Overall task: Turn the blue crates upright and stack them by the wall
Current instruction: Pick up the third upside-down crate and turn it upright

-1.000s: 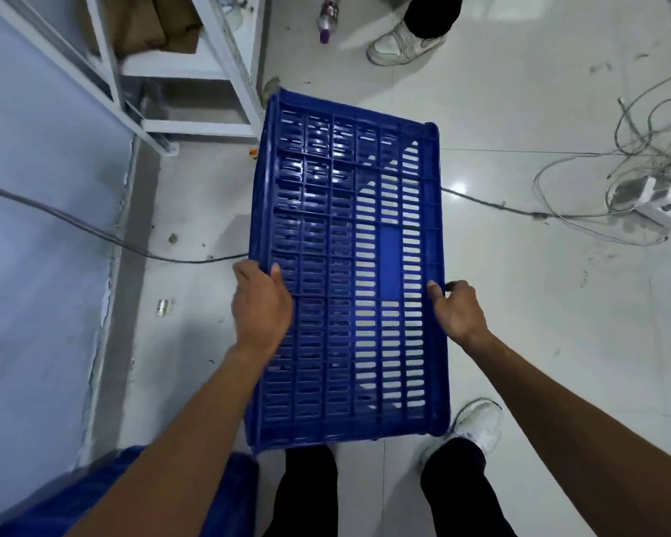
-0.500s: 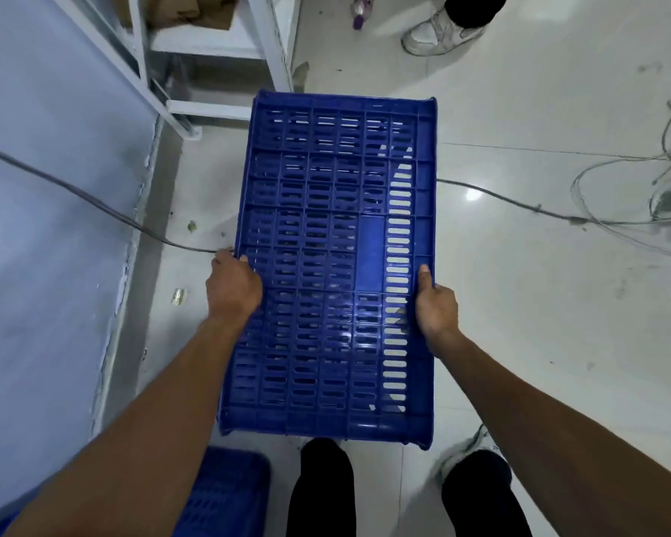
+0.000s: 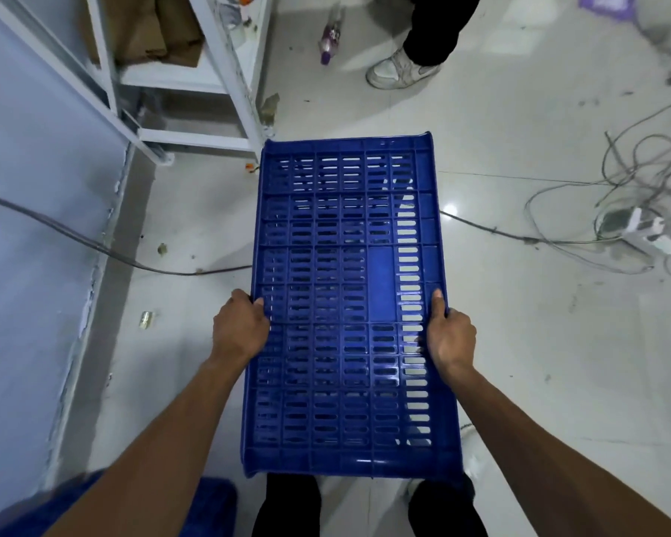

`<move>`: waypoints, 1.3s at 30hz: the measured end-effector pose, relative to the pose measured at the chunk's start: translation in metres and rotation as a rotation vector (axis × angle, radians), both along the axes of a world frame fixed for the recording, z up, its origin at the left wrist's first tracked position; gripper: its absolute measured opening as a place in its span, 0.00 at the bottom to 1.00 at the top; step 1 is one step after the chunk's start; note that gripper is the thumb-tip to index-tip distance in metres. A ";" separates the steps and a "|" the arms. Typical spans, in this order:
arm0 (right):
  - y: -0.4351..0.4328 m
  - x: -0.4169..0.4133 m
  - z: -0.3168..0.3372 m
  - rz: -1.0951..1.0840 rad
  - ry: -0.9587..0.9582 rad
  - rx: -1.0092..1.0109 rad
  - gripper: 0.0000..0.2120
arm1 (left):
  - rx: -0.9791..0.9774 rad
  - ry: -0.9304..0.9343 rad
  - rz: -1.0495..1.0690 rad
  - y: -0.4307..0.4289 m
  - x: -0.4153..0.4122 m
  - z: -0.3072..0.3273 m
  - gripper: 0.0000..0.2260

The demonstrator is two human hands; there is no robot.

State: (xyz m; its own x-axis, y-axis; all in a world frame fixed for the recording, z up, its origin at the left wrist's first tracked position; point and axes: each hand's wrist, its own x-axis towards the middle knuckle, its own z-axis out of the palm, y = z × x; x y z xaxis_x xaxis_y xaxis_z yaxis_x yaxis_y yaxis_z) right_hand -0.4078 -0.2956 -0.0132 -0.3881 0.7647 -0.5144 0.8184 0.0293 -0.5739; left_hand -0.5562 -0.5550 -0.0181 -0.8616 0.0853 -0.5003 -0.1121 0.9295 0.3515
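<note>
While unlabelled, blue crate [image 3: 349,304] between both hands.

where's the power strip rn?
Head view, far right: the white power strip lies on the floor amid tangled cables, well right of the blue crate held in both hands.

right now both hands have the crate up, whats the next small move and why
Probably swing the blue crate left toward the wall. The left hand and right hand grip its long sides, it hangs above the floor, and a second blue crate sits lower left by the wall.
</note>
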 end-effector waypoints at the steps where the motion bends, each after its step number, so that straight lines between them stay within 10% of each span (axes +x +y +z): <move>1: 0.011 0.008 0.004 0.008 -0.003 0.022 0.29 | 0.019 -0.006 0.002 0.010 0.008 0.001 0.11; 29: 0.090 0.059 0.041 0.172 -0.030 0.245 0.20 | -0.139 -0.326 -0.211 0.136 0.058 0.004 0.15; 34: 0.040 0.031 0.046 0.376 0.010 0.197 0.12 | 0.395 0.056 -0.170 0.130 0.071 0.046 0.15; 39: -0.016 -0.004 0.054 0.608 -0.059 0.150 0.18 | 0.540 -0.048 -0.130 0.139 0.074 0.069 0.15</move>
